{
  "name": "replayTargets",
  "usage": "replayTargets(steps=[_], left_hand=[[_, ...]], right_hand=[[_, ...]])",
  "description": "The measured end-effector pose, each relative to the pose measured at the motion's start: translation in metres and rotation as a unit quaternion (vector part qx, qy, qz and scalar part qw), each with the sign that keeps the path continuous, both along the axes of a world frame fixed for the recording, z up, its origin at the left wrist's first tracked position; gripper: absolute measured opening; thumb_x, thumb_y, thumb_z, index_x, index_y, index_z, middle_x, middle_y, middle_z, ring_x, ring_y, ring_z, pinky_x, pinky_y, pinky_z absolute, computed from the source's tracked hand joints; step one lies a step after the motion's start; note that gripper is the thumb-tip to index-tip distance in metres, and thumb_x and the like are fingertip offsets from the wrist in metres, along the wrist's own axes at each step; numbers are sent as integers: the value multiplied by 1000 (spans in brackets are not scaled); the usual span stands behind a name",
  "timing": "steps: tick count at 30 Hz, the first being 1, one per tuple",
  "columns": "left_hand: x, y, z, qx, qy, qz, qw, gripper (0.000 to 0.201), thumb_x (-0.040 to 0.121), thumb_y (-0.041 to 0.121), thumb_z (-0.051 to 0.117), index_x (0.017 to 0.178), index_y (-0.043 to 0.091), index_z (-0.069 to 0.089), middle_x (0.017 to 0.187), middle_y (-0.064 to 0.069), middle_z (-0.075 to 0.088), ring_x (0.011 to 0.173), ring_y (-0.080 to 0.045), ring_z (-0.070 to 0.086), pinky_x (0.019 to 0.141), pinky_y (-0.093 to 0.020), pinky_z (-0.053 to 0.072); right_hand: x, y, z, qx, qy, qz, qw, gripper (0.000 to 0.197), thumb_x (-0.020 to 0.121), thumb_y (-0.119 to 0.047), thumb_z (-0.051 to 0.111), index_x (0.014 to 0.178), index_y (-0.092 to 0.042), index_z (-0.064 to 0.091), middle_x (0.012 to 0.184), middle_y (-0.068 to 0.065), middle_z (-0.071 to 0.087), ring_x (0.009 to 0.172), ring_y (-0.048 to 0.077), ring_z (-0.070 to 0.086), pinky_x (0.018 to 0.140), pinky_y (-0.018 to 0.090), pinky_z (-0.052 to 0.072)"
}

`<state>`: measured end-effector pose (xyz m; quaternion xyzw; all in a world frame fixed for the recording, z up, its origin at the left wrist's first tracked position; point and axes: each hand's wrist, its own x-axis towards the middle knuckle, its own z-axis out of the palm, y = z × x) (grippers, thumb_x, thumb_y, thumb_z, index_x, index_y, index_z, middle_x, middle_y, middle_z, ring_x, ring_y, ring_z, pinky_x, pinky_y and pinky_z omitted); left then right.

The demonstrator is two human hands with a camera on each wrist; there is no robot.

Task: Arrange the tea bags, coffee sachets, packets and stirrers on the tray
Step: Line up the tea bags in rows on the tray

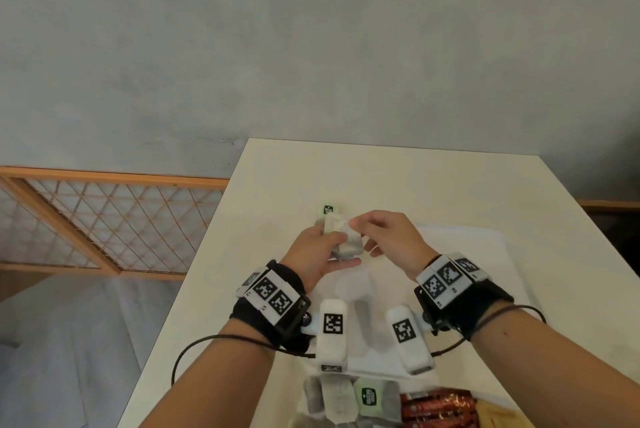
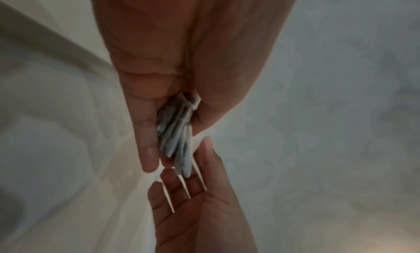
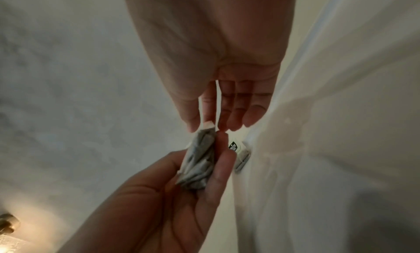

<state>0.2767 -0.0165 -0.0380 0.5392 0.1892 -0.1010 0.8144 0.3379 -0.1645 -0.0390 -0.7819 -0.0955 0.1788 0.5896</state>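
Loose tea bags (image 1: 349, 400) and red sachets (image 1: 438, 405) lie at bottom edge. Left hand (image 1: 313, 251) grips tea-bag bundle (image 1: 341, 237) at centre; right hand (image 1: 388, 237) pinches its top, above white tray (image 1: 491, 247).

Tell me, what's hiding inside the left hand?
The left hand grips a bunch of grey-white tea bags. The right hand pinches the top one. The fingers cover part of the bunch, so how many cannot be counted.

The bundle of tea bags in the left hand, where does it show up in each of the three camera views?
Head: bundle of tea bags just above centre, gripped by the left hand.
Left wrist: centre, between thumb and fingers.
Right wrist: lower centre.
Shared landmark: the right hand, its fingertips meeting the bundle's top.
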Motion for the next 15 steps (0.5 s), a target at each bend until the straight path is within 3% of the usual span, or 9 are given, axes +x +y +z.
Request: replayTargets(steps=[4, 8, 12, 15], left_hand=[[-12, -12, -2, 60, -34, 5, 998, 41, 89, 0, 63, 128, -1, 51, 122, -23, 63, 104, -35, 67, 73, -36, 60], [-20, -18, 0, 133, -54, 44, 989, 34, 85, 3, 70, 117, 1, 60, 110, -19, 69, 95, -32, 70, 69, -36, 61], [-25, -22, 8, 301, -77, 93, 946, 8, 81, 11, 72, 88, 10, 69, 82, -11, 72, 72, -25, 69, 74, -42, 61], [-28, -33, 20, 397, -109, 46, 910, 9, 81, 19, 71, 79, 14, 64, 75, -5, 66, 65, -21, 64, 66, -31, 54]], right_hand=[[-14, -12, 8, 15, -40, -41, 998, 9, 86, -14, 72, 91, -7, 74, 66, -1, 62, 54, 12, 55, 54, 24, 50], [-25, -23, 17, 10, -34, -46, 998, 7, 86, -11, 71, 89, -5, 72, 71, 2, 64, 56, 13, 58, 56, 26, 53], [-26, -34, 20, -27, -44, -97, 994, 8, 88, -12, 68, 87, -4, 67, 72, 7, 66, 57, 18, 62, 62, 35, 59], [-30, -37, 21, -48, -35, -101, 993, 9, 88, -9, 67, 89, -4, 60, 71, 11, 65, 57, 24, 66, 67, 42, 61]])
